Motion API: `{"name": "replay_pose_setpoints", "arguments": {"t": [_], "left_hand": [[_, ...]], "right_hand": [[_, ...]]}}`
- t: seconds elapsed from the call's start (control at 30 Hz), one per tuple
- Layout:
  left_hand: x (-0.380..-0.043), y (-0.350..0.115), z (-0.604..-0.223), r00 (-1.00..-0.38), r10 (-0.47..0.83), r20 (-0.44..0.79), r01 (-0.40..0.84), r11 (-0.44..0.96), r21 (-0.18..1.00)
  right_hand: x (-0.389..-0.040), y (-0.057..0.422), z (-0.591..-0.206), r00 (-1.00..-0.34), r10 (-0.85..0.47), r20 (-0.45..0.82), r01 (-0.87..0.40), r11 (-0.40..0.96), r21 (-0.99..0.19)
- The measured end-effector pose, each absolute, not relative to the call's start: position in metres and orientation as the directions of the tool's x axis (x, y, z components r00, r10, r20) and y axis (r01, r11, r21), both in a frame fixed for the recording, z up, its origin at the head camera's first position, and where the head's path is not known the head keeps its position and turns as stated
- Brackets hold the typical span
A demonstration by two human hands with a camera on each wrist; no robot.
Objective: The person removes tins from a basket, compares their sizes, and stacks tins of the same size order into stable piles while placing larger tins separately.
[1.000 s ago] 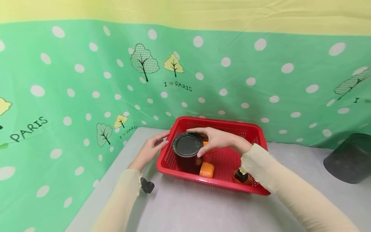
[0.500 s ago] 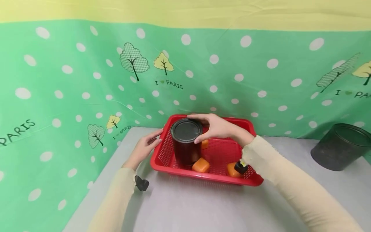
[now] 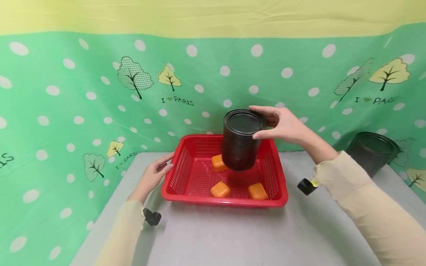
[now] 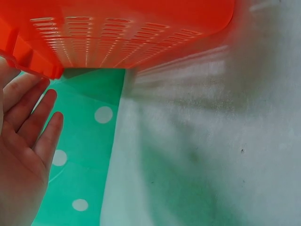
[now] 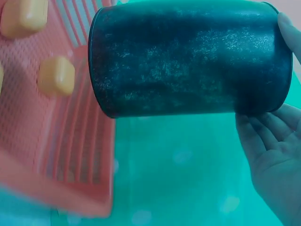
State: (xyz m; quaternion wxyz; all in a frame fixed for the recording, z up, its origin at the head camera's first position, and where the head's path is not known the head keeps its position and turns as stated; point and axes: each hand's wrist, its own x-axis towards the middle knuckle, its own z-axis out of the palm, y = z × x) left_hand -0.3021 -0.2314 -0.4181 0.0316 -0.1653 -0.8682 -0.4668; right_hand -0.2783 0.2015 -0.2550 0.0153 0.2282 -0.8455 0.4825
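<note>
My right hand [image 3: 286, 125] grips a black cylindrical can [image 3: 241, 151] near its top, thumb at the front and fingers at the back. The can hangs upright over the back right part of a red slotted basket [image 3: 223, 201]. In the right wrist view the can's side [image 5: 188, 61] looks scuffed, and its base is clear of the basket's wall. At the basket's left rim, my left hand [image 3: 151, 179] rests with fingers extended; the left wrist view shows its fingers [image 4: 40, 117] straight, beside the rim. Three orange rounded blocks [image 3: 220, 189] lie in the basket.
Another black can [image 3: 374, 147] stands to the right on the grey table [image 3: 233, 236], partly behind my right sleeve [image 3: 352, 188]. Behind the table hangs a green dotted cloth [image 3: 199, 99], which also runs along the left side. Small black devices [image 3: 152, 217] sit at both wrists.
My right hand has lifted the can from the basket's left end and carried it rightward and up. More of the orange blocks shows now. My left hand stays at the rim; the head view has turned right.
</note>
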Motion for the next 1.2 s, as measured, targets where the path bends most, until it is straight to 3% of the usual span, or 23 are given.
{"name": "replay_pose_setpoints", "arguments": {"t": [0.53,1.2], "left_hand": [[-0.296,-0.24,-0.423,-0.951,0.239,0.198,0.301,0.549,0.78],[-0.305,-0.236,-0.42,-0.939,0.272,0.21,0.332,0.565,0.755]], "right_hand": [[-0.236,0.321,-0.269,-0.984,-0.059,0.168,-0.161,0.697,-0.698],[-0.224,0.38,-0.35,-0.972,0.196,0.128,0.079,0.788,-0.61]]}}
